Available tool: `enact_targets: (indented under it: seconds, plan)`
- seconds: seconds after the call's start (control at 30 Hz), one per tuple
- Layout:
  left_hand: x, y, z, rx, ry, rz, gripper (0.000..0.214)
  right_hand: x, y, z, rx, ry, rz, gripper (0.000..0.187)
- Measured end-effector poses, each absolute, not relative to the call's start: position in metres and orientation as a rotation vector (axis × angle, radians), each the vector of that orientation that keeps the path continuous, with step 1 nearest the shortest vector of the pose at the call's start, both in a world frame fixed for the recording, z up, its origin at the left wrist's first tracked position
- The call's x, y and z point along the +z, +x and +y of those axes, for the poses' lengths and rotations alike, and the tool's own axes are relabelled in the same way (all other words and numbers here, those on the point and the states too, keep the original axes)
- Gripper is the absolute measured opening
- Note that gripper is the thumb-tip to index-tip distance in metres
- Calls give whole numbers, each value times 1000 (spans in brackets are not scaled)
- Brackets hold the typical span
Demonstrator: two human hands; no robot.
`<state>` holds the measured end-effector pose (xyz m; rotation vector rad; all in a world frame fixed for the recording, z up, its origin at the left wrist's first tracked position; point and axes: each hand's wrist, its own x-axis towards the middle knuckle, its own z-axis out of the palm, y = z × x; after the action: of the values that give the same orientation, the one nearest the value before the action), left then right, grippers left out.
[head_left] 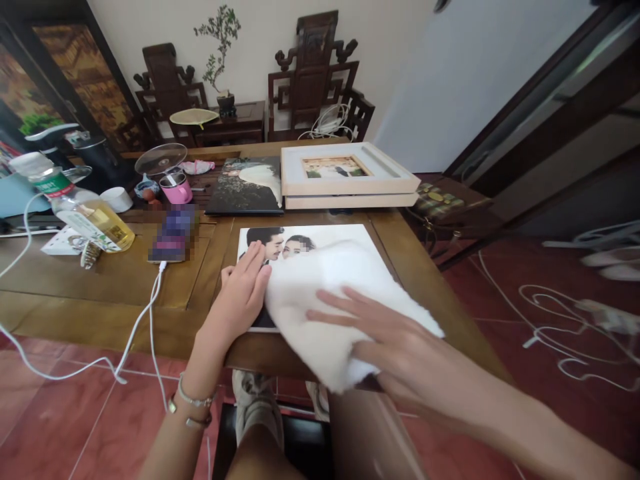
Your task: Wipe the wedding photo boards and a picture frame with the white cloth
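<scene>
A large printed photo panel lies flat at the near edge of the wooden table. A white fluffy cloth covers most of it. My left hand rests flat on the panel's left side, fingers stretched out, touching the cloth's edge. My right hand lies on the cloth with fingers spread, pressing it onto the panel.
Behind the panel are a dark photo album and a white framed picture box. To the left stand a bottle of yellow liquid, a phone on a white cable, a pink mug. Carved chairs stand at the wall.
</scene>
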<state>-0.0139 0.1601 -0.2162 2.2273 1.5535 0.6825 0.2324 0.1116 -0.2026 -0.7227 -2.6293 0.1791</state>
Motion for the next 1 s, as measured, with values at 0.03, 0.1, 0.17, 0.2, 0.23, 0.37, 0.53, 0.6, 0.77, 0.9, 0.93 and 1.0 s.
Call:
enact_targets:
  seconds: [0.03,0.1,0.17,0.2,0.23,0.37,0.53,0.6,0.77,0.9,0.93,1.0]
  plan:
    - [-216,-15,159,648,2247,1567,49,-203,238,114,163,-756,-2610,40]
    - [-216,-17,158,610,2282,1587,47,-203,246,125,144,-844,-2579,40]
    - [-217,-19,157,600,2308,1607,46,-201,248,141,151,-952,-2562,41]
    - [-217,-19,157,598,2320,1614,45,-199,246,150,163,-1002,-2543,41]
    - [-218,-18,158,598,2330,1620,44,-197,241,160,182,-1046,-2512,43]
    - [-223,-13,162,623,2347,1619,44,-187,204,202,389,-1156,-2334,49]
    - [-225,-13,168,641,2345,1586,42,-176,144,235,661,-1029,-2322,46]
    - [-225,-18,168,640,2349,1574,41,-175,127,238,606,-982,-2356,48]
    - [-224,-34,163,635,2342,1591,43,-178,124,234,505,-1027,-2408,49]
    - [-222,-38,159,610,2329,1588,44,-181,169,230,384,-1202,-2354,50]
    - [-222,-37,158,605,2329,1589,44,-181,184,229,331,-1236,-2347,49]
    - [-220,-35,157,602,2330,1596,44,-182,213,225,240,-1297,-2359,44]
